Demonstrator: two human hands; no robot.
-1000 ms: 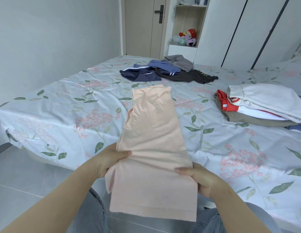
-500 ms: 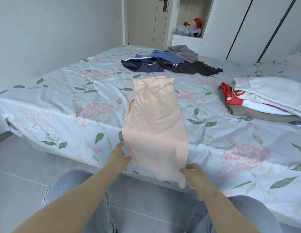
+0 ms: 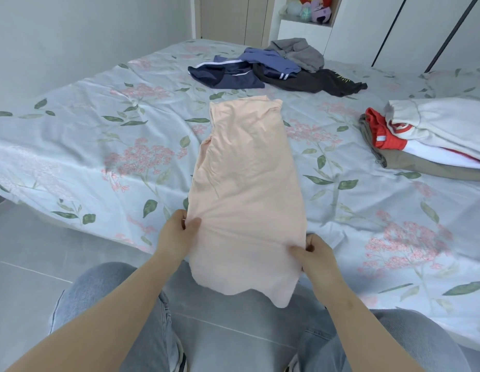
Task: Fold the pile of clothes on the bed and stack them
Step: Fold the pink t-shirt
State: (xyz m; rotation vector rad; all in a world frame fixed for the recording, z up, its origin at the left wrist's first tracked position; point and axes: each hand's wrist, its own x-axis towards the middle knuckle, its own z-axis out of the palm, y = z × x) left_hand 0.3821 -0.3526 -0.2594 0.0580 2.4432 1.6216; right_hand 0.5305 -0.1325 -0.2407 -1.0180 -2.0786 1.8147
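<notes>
The left hand (image 3: 177, 234) and right hand (image 3: 316, 256) pinch the peach garment (image 3: 247, 183); slack hem below them may skew the fold.

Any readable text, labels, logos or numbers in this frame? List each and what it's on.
No legible text anywhere.
Yellow print on the black garment: too blurred to read.
Round red mark on the red and white garment: too small to read.
</notes>
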